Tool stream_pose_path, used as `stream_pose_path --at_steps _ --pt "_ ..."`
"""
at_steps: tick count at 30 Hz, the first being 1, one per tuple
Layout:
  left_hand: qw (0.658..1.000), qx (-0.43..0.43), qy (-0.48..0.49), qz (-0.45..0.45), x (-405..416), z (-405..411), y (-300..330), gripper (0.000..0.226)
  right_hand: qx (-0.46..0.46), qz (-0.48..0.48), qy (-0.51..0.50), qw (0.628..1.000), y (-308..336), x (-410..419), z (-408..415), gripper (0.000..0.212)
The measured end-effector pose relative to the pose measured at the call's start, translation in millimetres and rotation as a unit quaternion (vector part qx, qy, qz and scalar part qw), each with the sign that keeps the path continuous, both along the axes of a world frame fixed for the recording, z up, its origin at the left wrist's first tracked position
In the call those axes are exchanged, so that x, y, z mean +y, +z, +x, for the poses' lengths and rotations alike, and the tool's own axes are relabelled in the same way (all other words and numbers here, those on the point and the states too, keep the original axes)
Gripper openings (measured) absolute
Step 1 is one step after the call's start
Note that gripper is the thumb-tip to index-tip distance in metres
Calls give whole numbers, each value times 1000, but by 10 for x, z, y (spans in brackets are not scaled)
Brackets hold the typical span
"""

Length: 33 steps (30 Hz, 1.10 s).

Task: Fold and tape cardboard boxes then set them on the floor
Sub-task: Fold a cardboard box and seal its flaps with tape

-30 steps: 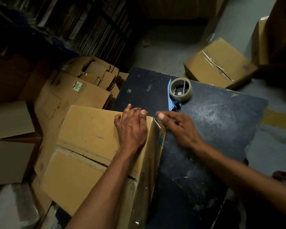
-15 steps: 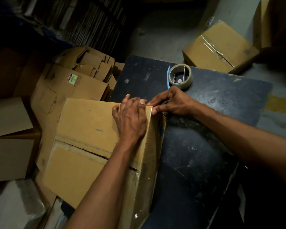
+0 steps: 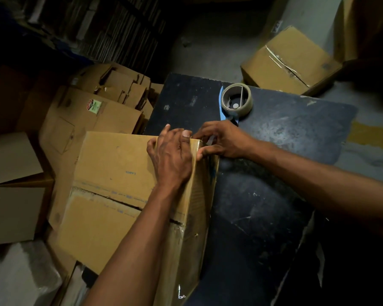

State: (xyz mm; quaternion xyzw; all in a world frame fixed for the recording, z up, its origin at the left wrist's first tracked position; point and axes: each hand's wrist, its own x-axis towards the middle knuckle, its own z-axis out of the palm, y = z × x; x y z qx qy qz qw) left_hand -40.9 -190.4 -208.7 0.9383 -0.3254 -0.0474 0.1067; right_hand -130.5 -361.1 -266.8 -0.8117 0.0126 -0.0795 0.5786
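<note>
Nearest the camera, the cardboard box (image 3: 111,173) being worked on stands at the left edge of the dark table (image 3: 274,173), its 2 top flaps folded shut, with clear tape (image 3: 205,184) glinting down the right side. The left hand (image 3: 171,160) lies flat on the box's top far corner, fingers fairly straight and pressing. Touching it at that corner, the right hand (image 3: 221,140) curls its fingers and thumb to pinch what looks like the tape end. Just beyond sits the tape dispenser (image 3: 236,102), put down on the table. Farther off, 1 taped box (image 3: 290,62) already rests on the floor (image 3: 208,51), while flattened cartons (image 3: 102,111) at left suggest more remain; this box is probably nearly sealed.
</note>
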Motion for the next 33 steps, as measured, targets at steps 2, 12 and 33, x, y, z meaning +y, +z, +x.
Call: stream_pose_path --at_steps 2,12,33 --pt "1000 -3 0 0 -4 0 -4 57 -12 -4 -11 1000 -63 20 -5 61" --pt "998 36 3 -54 30 -24 71 49 3 47 -5 999 -120 187 -80 84" --pt "991 88 -20 -100 931 -274 126 49 39 -29 41 998 -126 277 285 149"
